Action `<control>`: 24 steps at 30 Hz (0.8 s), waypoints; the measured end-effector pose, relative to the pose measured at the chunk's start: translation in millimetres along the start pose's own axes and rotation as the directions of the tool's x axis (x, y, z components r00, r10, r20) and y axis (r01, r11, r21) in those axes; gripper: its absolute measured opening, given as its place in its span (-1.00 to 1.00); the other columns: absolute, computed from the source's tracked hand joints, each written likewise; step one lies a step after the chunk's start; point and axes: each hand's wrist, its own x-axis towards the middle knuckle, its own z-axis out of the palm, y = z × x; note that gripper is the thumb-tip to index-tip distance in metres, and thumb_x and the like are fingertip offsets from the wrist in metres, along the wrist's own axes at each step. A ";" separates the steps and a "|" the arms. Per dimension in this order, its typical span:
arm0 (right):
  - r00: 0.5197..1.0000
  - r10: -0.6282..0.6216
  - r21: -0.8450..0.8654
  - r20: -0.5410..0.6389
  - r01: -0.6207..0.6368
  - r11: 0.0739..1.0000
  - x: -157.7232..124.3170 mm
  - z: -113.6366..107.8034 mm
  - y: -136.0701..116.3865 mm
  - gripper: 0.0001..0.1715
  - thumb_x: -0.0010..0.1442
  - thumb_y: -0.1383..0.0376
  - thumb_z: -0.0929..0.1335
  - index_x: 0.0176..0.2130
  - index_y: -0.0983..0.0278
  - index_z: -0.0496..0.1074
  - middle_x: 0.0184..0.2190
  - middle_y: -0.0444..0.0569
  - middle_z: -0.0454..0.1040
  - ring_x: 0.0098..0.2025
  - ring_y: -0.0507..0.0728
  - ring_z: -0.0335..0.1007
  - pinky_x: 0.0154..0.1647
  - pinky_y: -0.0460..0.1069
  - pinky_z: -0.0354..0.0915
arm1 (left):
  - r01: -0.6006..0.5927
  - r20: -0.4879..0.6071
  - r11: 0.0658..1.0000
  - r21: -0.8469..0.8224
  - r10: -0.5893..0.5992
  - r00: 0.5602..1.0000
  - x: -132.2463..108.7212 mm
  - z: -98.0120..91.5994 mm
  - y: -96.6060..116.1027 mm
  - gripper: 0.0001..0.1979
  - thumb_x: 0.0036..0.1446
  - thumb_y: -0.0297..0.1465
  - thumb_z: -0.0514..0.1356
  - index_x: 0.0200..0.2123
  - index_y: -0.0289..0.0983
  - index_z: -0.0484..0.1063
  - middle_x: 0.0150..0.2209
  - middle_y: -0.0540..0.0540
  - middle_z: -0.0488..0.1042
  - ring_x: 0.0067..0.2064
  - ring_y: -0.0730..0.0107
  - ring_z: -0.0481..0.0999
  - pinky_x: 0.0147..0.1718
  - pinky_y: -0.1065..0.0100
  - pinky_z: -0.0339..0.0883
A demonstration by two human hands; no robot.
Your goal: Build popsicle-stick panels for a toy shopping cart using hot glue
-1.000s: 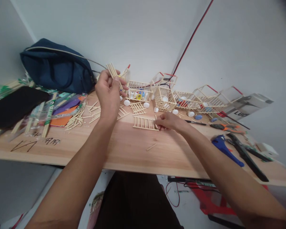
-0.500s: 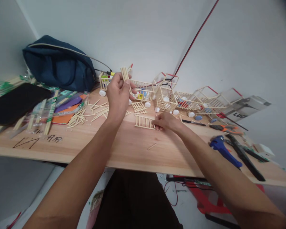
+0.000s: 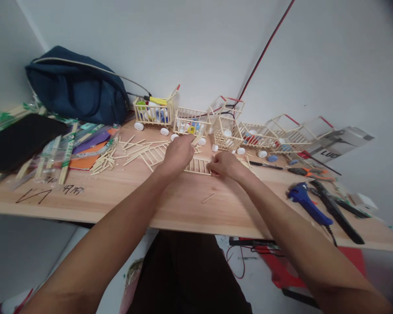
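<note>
A small bundle of wooden sticks (image 3: 197, 139) pokes out from my left hand (image 3: 179, 153), whose fingers are closed over it, just above the tabletop. Under and right of that hand lies a ladder-like stick frame (image 3: 199, 166), flat on the table. My right hand (image 3: 223, 165) pinches at the frame's right end; the fingertips hide what exactly they grip. Another flat stick frame (image 3: 153, 155) rests left of my left hand, partly covered by it. One loose stick (image 3: 208, 198) lies nearer the table's front edge.
Little stick carts (image 3: 153, 114) with white wheels line the wall. Loose sticks (image 3: 105, 161) are heaped at left by a blue bag (image 3: 78, 87) and a black phone-like slab (image 3: 26, 141). On the right lie a blue glue gun (image 3: 309, 203), orange-handled pliers (image 3: 311, 173) and a black tool (image 3: 337, 211).
My left hand has come down from its raised position, bringing the stick bundle beside the flat frame. My right hand stays at the frame's right end. The view has shifted slightly.
</note>
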 end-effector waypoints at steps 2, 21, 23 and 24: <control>1.000 0.008 -0.032 -0.016 -0.008 0.999 1.8 1.2 -0.8 -0.77 0.03 0.33 0.35 -0.55 0.36 0.55 -0.60 0.05 0.50 -0.50 0.08 0.40 -0.48 -0.08 0.18 | -0.005 0.016 1.000 0.031 0.005 1.000 -0.6 0.3 -1.4 -0.85 0.10 -0.54 0.06 -0.46 -0.25 0.34 -0.38 -0.12 0.49 -0.26 0.24 0.47 -0.24 0.27 0.27; 0.853 -0.343 0.493 -0.393 0.511 0.704 -20.4 0.1 44.4 -0.83 0.12 0.21 0.33 -0.30 0.27 0.35 -0.45 -0.13 0.40 -0.46 -0.01 0.26 -0.42 -0.10 0.17 | 0.412 0.476 0.507 -0.757 -0.004 0.880 2.2 0.3 2.8 -0.68 -0.14 -0.27 0.43 -0.35 -0.34 0.50 -0.35 -0.11 0.57 -0.39 0.48 0.54 -0.48 0.49 0.28; 0.862 -0.335 0.577 -0.380 0.504 0.643 -19.1 5.2 45.2 -0.79 0.12 0.20 0.34 -0.26 0.28 0.36 -0.43 -0.13 0.40 -0.45 -0.01 0.27 -0.40 -0.09 0.19 | 0.408 0.476 0.532 -0.742 -0.011 0.879 1.0 3.2 4.4 -0.68 -0.13 -0.26 0.42 -0.34 -0.34 0.50 -0.37 -0.09 0.57 -0.40 0.49 0.52 -0.48 0.48 0.27; 0.869 -0.328 0.609 -0.371 0.494 0.620 -18.0 7.4 45.7 -0.77 0.12 0.20 0.34 -0.23 0.29 0.38 -0.43 -0.13 0.42 -0.44 0.00 0.28 -0.38 -0.09 0.20 | 0.404 0.472 0.550 -0.731 -0.019 0.881 0.4 4.2 5.6 -0.68 -0.12 -0.26 0.41 -0.34 -0.33 0.50 -0.38 -0.08 0.56 -0.41 0.49 0.52 -0.48 0.48 0.27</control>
